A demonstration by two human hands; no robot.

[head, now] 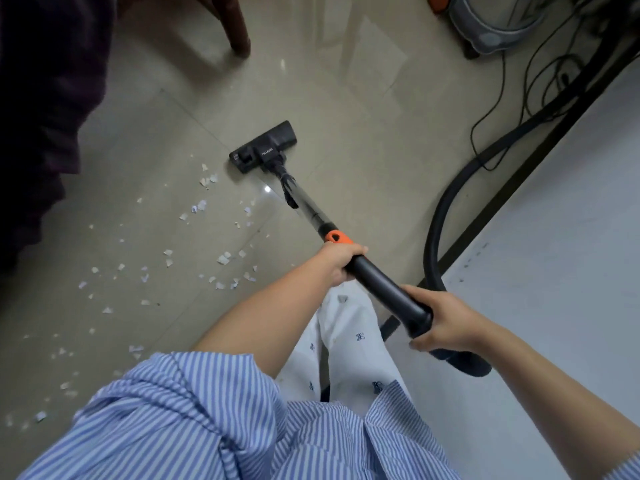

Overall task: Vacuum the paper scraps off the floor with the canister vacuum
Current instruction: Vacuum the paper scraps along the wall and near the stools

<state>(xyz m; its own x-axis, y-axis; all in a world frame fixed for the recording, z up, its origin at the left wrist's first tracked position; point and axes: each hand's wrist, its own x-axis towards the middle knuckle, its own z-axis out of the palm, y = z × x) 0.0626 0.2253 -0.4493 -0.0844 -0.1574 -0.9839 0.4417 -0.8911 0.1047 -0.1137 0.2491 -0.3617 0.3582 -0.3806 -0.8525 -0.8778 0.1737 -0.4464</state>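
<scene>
Two hands gripping wand (pixel 377 278), floor head (pixel 265 147) beside paper scraps (pixel 204 206)

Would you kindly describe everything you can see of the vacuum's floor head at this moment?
The floor head is a flat, wide, black nozzle that looks like plastic, with small pale lettering on top too blurred to read. It lies flat on the glossy tiled floor, set at a slant across the view. A short neck at its rear joins it to the wand, which both hands hold higher up. The paper scraps lie beside and behind it, on its left; none can be seen touching it.
</scene>
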